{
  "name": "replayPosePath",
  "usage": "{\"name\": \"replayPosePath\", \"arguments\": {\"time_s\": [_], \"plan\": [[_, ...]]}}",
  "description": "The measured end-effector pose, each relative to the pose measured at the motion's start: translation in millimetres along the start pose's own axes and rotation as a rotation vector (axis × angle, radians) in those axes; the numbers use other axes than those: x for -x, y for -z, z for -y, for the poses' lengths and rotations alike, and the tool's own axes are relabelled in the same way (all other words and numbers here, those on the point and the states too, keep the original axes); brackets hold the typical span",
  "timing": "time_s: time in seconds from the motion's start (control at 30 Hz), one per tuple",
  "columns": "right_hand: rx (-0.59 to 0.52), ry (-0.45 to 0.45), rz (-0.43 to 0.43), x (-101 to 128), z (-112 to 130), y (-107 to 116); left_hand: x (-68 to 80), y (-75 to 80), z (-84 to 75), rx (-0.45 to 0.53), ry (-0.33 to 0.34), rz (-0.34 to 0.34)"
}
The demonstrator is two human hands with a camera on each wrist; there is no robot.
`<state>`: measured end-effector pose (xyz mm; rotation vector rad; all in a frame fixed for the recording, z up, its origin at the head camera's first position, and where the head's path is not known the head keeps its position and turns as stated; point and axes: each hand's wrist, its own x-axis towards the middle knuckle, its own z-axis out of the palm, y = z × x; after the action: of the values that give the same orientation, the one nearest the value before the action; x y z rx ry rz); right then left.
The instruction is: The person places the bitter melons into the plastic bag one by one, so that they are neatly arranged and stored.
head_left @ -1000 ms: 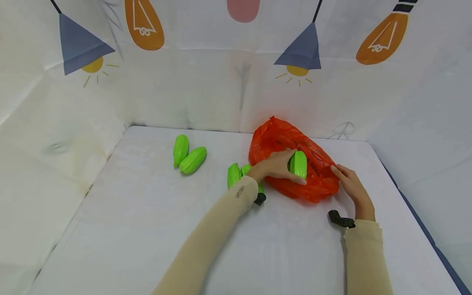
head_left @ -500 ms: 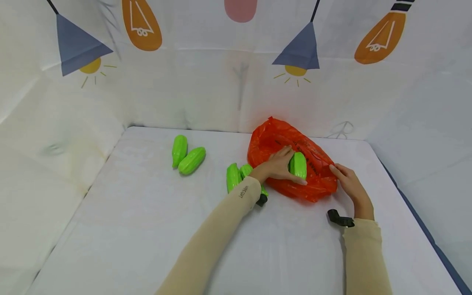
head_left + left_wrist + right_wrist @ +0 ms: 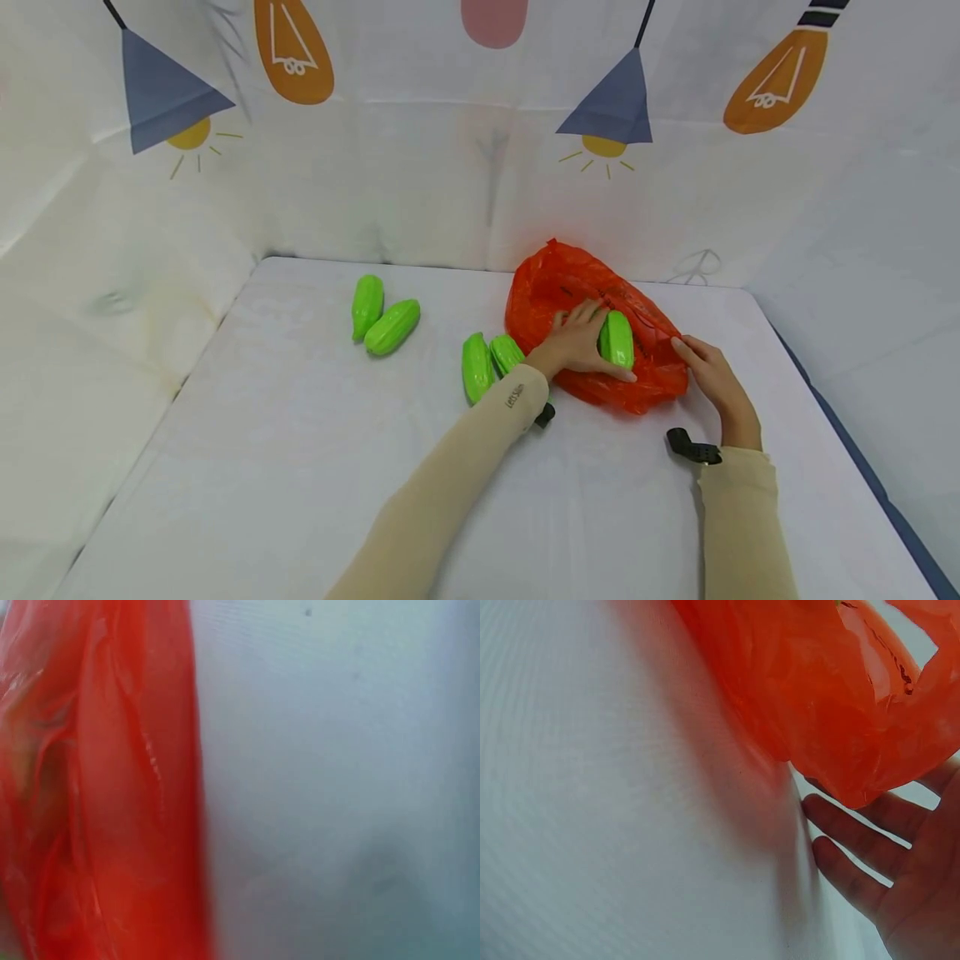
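A ribbed, bright green plastic gourd (image 3: 617, 338) lies in the mouth of the crumpled orange-red plastic bag (image 3: 570, 287), on the right half of the white cloth-covered table (image 3: 300, 467). The left hand (image 3: 577, 343) wraps round this gourd from its left side, thumb beneath and fingers curled over the top. The right hand (image 3: 711, 372) rests at the bag's right edge with its fingers fairly straight and slightly spread, touching the plastic. I count five green gourds: the one being gripped, two (image 3: 477, 367) lying side by side on the table just left of the bag by the left wrist, and two more (image 3: 392, 326) well apart, farther left. There is one bag.
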<state>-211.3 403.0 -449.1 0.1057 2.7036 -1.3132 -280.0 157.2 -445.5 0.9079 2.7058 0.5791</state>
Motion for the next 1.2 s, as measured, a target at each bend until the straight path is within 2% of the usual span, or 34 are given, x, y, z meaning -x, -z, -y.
{"name": "replayPosePath", "arguments": {"time_s": [0.13,0.37,0.7,0.97,1.2], "plan": [[-0.003,0.001,0.004,0,1,0,1.8,-0.6,-2.3,-0.040,0.036,-0.036],[0.011,-0.027,0.013,0,3,1,1.8,-2.9,-1.4,-0.131,0.087,-0.040],[0.007,-0.023,0.018,1,4,0,0.3,-6.5,4.5,-0.186,0.076,-0.059],[0.008,-0.023,0.019,2,3,-1,6.0,-5.0,10.6,-0.127,0.043,-0.060],[0.018,-0.019,0.010,1,3,0,11.8,2.2,15.5,-0.071,0.017,-0.078]]}}
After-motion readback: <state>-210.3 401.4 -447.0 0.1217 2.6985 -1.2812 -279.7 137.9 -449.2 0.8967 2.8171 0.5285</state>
